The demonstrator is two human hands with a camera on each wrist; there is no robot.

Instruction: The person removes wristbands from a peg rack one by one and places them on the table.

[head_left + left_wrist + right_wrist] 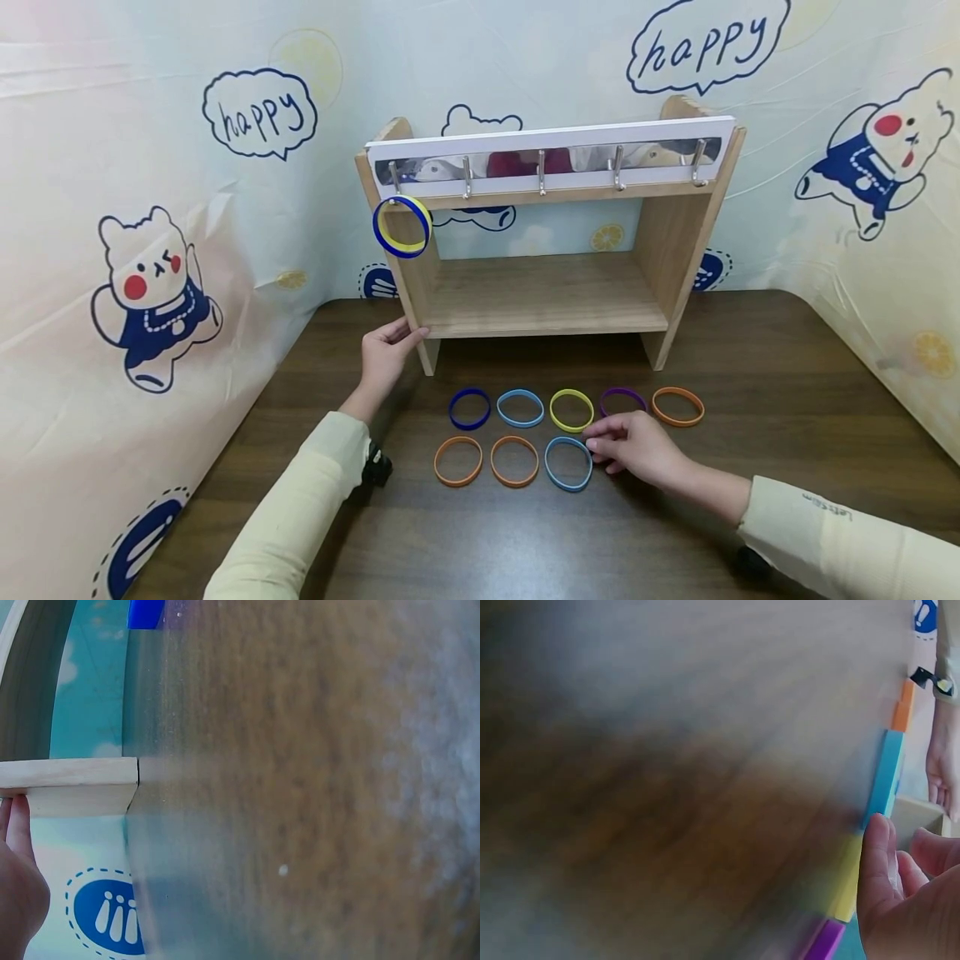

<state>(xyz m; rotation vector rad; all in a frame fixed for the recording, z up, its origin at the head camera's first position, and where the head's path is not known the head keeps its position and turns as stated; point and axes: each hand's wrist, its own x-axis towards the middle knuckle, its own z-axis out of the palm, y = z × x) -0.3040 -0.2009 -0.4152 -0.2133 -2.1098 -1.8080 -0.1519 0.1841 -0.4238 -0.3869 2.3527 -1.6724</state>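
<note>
A wooden shelf with a rail of metal hooks stands at the back of the table. A blue and yellow ring hangs on the leftmost hook. My left hand rests against the shelf's lower left corner with its fingers straight beside the board. My right hand lies on the table, its fingertips touching the right edge of a light blue ring that lies flat. In the right wrist view the thumb sits by that ring.
Several more rings lie in two rows on the dark table: dark blue, light blue, yellow, purple and orange behind, two orange in front. Printed cloth walls enclose the table.
</note>
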